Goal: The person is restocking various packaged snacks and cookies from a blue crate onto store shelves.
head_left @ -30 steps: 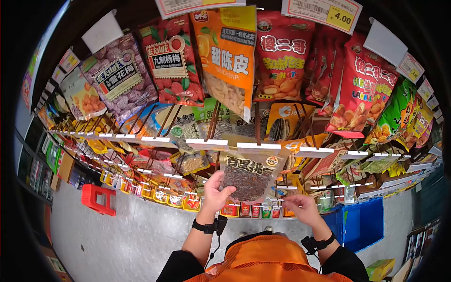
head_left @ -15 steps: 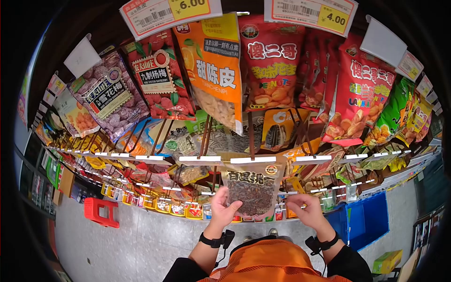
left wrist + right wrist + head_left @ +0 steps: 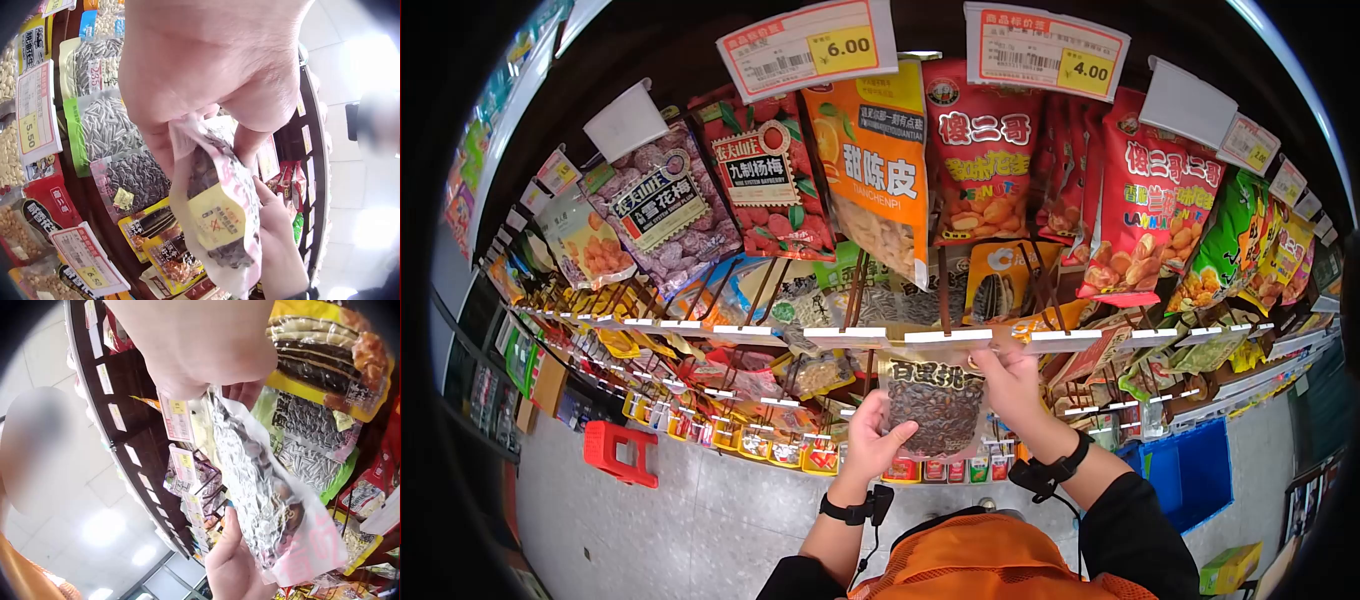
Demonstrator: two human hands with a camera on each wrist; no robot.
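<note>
Gripping one dark seed packet (image 3: 935, 405) with both hands, the person stands before a hanging snack display in the head view. The left hand (image 3: 870, 435) has its fingers (image 3: 897, 432) curled narrowly round the packet's lower left edge, thumb on the front. The right hand (image 3: 1010, 385) pinches the packet's upper right corner, fingers close together. Just above those fingers runs the white label rail (image 3: 945, 337). Further above hang an orange packet (image 3: 880, 165) and two price cards (image 3: 808, 45), reading 6.00 and 4.00. Far below and to the left of the left fingers stands one red stool (image 3: 615, 450). One blue crate (image 3: 1200, 470) sits below and to the right of the right fingers.

Half a second ago the right hand was lower, at the packet's right side; it is now up at the top corner, beside the rail. The left hand keeps its hold low on the packet.

From the left wrist, the left hand (image 3: 212, 69) clamps the packet (image 3: 219, 219) between thumb and fingers (image 3: 247, 137), and the packet's yellow label faces the camera. The right hand (image 3: 281, 250) touches the packet's far end, beyond those fingers.

From the right wrist, the right hand (image 3: 194, 344) pinches the packet (image 3: 262, 494) at its near end, fingers (image 3: 247, 392) tight on the seam. The left hand (image 3: 234, 562) holds the far end, below them.
</note>
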